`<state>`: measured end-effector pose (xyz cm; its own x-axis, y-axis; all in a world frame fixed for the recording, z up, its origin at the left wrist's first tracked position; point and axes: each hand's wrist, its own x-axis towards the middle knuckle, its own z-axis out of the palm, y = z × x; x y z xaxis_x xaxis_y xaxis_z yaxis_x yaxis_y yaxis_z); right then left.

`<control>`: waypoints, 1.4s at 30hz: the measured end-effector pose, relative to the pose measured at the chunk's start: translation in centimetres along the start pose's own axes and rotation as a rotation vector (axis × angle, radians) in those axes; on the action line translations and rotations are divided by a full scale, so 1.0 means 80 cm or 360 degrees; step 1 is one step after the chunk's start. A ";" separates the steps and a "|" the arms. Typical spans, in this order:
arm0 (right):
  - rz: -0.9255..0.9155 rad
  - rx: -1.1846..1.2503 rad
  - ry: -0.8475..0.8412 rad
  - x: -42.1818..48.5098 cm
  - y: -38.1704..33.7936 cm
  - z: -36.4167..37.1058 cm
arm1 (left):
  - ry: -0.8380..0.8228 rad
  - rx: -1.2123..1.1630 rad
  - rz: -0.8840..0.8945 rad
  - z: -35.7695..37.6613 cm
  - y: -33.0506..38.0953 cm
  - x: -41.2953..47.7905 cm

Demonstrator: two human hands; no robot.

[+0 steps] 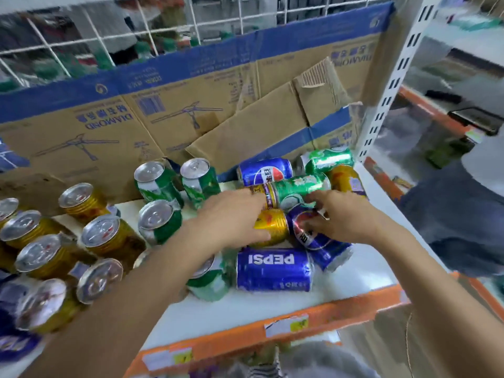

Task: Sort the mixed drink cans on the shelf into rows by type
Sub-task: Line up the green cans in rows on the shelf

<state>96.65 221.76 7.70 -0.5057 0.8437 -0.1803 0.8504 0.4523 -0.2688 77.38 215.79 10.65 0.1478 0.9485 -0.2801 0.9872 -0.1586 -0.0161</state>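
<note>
Both bare forearms reach forward from below and converge; the left hand point(231, 216) lies palm down, fingers and thumb curled round a gold can point(272, 226); the right hand point(346, 216), just beside it, also palm down, curls its fingertips onto a blue can point(313, 238).

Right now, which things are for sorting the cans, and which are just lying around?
For the job: standing gold cans, standing green cans, blue Pepsi can, lying gold can gripped by the left hand, tilted blue can under the right hand, shelf.

Just lying about: cardboard box, wire grid, price labels.
</note>
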 end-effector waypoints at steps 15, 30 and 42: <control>-0.0075 0.0337 -0.0146 0.006 0.031 0.038 | -0.0133 0.0034 -0.0317 0.026 0.047 0.042; -0.0645 0.1044 0.0097 -0.009 0.057 0.024 | 0.0224 -0.0605 -0.0440 0.023 0.027 -0.002; -0.0670 0.1179 -0.0061 0.012 0.072 -0.021 | 0.0573 -0.0348 -0.0260 0.004 0.048 -0.022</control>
<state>101.30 225.65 7.59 -0.7741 0.6315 0.0451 0.2830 0.4088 -0.8676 80.89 213.42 10.74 -0.0377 0.9974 0.0616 0.9831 0.0260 0.1814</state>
